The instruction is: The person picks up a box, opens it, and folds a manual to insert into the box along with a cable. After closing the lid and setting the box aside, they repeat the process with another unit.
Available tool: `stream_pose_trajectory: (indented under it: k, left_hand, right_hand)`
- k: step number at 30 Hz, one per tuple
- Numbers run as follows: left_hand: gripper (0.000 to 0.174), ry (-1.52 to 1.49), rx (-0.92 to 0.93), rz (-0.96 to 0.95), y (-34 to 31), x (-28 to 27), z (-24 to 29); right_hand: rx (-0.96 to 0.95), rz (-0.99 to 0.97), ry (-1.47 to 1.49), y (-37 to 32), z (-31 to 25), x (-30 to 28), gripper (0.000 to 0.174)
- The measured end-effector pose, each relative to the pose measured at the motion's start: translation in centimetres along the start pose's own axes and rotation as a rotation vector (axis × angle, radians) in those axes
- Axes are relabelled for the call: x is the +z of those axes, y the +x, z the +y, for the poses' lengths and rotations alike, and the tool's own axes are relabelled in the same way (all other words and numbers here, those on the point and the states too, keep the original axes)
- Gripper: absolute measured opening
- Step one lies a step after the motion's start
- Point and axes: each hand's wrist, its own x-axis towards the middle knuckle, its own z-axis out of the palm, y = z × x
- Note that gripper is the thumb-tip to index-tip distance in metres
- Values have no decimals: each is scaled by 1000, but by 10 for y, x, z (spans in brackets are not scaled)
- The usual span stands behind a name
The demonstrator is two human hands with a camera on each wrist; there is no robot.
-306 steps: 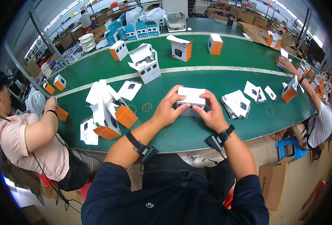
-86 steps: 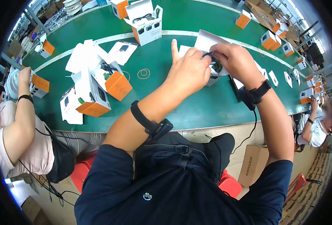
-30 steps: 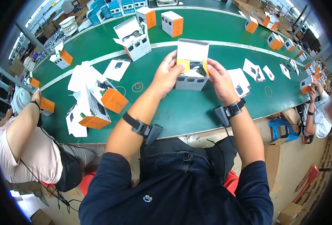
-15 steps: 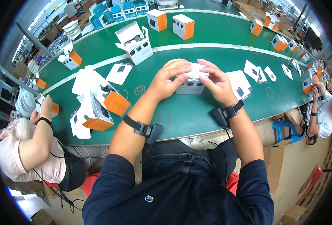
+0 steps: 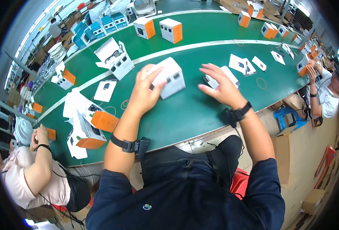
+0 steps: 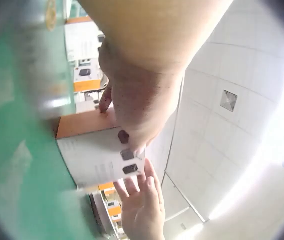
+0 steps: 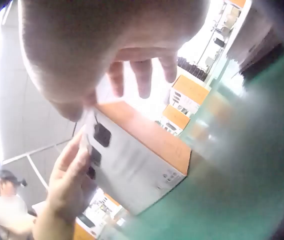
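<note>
A white and orange carton point(image 5: 173, 78) with its lid down stands tilted in the head view, over the near strip of the green table point(image 5: 169, 122). My left hand point(image 5: 144, 92) grips its left side, fingers over the top and thumb on the front. Dark device pictures show on the white face of the carton point(image 6: 94, 157) in the left wrist view. Apart from the carton, to its right, my right hand point(image 5: 223, 86) has its fingers spread and holds nothing. Partly under that hand lie white printed cards point(image 5: 230, 74).
An open carton point(image 5: 115, 59) with a cable inside stands back left. Nearer, opened cartons point(image 5: 100, 120) and loose cards sit together. Two cartons point(image 5: 171, 30) stand on the far strip. Rubber bands point(image 5: 125, 104) lie on the table. Other people sit at left and right.
Earlier both hands worked a black cable at the open carton. A second ago its lid stood up; the hands then folded it down. Now the right hand has let go and the carton is turned.
</note>
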Motion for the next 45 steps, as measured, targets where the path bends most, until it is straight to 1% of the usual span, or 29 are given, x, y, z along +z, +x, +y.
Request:
stream_pose_trajectory:
  k: [1,2,3,5,6,8,9,11,15,17,19,20,21,23,25,27,29,30,31,33,34,35,37,39,40,41,43,44,45]
  left_hand:
    - [42,21,-54,134,3,3,-5]
    - [42,29,-48,228,13,5,-11]
    - [42,-48,-132,251,27,4,-14]
    - [45,116,-111,296,56,4,-31]
    - [45,129,-108,306,71,5,-39]
    - [49,264,-248,244,101,13,-57]
    - [49,272,-238,261,113,16,-67]
    - [51,320,-392,141,138,25,-88]
    - [54,431,-278,-60,173,32,-139]
    - [59,605,-202,-102,182,33,-156]
    - [55,696,-218,92,169,45,-145]
    - [52,734,-165,186,163,53,-135]
    - [50,774,-109,274,157,60,-122]
    - [40,361,-99,226,145,60,-61]
    - [33,-34,170,130,117,79,-35]
    - [37,-535,-151,-473,84,66,11]
    - [47,-509,-182,-619,48,58,32]
    - [40,-537,-81,-540,31,53,34]
    - [40,-547,-84,-546,19,50,36]
    - [30,-887,-473,-425,4,44,34]
    - [29,-922,-478,-398,-1,42,26]
    - [28,-958,-485,-368,-7,44,15]
    - [29,-987,-528,-321,-13,41,9]
    - [31,-1018,-404,-434,-16,33,-1]
    - [31,-998,-359,-418,-16,34,-5]
    - [33,-1036,-403,-407,-15,35,-6]
    - [41,-863,-283,-440,-17,36,-11]
    - [41,-872,-285,-450,-18,38,-11]
    - [45,-816,-196,-415,-20,40,-11]
  right_hand:
    - [19,-45,-234,-13,3,-16,59]
    - [26,-91,-331,-26,4,-27,60]
    - [30,-137,-426,-38,4,-35,62]
    - [79,-156,-380,-56,5,-38,58]
    - [127,-180,-330,-61,7,-37,54]
    - [120,-157,-312,-70,19,-32,50]
    - [134,-141,-298,-73,23,-31,47]
    - [137,-102,-242,-78,23,-32,40]
    - [98,6,-191,-86,21,-30,31]
    - [173,181,-81,-88,15,-31,28]
    - [191,295,71,-89,11,-32,26]
    - [186,399,99,-92,10,-28,23]
    - [172,377,109,-91,8,-26,23]
    - [360,502,537,-94,2,-23,21]
    - [346,505,597,-82,-4,-12,22]
    - [384,340,641,-72,-7,1,22]
    - [385,258,717,-51,-12,17,22]
    - [387,234,730,-42,-11,27,24]
    - [388,213,744,-34,-13,36,27]
    - [394,116,1007,-16,-28,45,38]
    - [439,30,1059,-14,-27,51,46]
    - [518,-150,978,-13,-28,44,43]
    - [541,-112,983,-19,-24,59,36]
    - [541,-97,1031,-22,-18,60,32]
    - [530,-82,1079,-24,-17,59,29]
    - [536,-43,1179,-25,-17,59,27]
    - [573,-111,1329,-18,-17,50,28]
    - [586,-103,1328,-18,-14,52,28]
    - [605,-102,1296,-19,-11,55,27]
